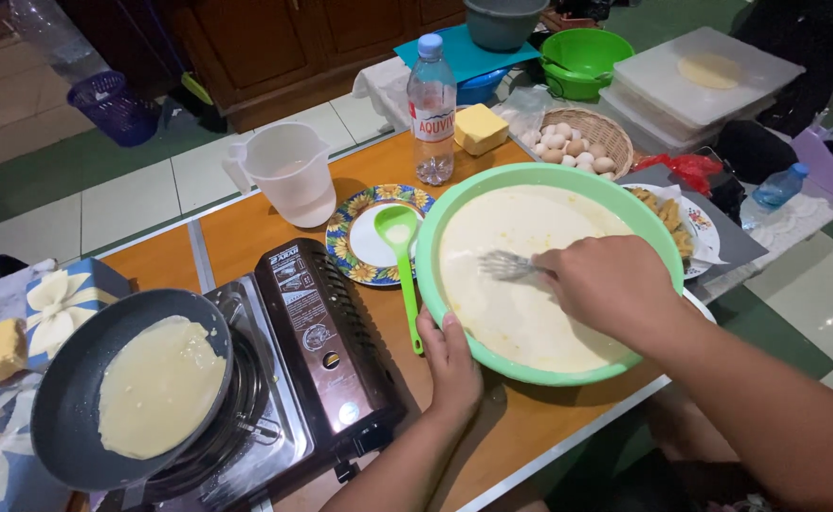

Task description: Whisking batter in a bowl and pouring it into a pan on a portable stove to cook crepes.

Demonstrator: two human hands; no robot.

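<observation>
A: What is sitting in the middle of the table (246,228)?

B: A wide green plastic bowl (668,248) is resting on the orange table top, filled with pale, smooth batter (511,313). The right hand (615,284) is closing its grip around a metal whisk (508,265), whose wires are dipping into the batter. The left hand (449,360) is pressing the bowl's near rim, fingers curled over it.

A: And just beside the bowl?

B: A green plastic ladle (402,256) is lying with its scoop on a flowered saucer (359,237), its handle running along the bowl. To the left, a dark portable gas stove (326,341) is carrying a white label strip on its lid. A black pan (65,398) is sitting on the burner, holding a thin, pale round crepe (158,384).

A: Any packages farther out?

B: A clear bottle (432,109) with a blue cap and a white-and-red label is standing behind the saucer, next to a translucent jug (288,171) and a yellow block of butter (483,128). A woven basket (615,137) is holding eggs (568,147). At the left edge, a blue gift box (94,284) with a cream bow is lying.
</observation>
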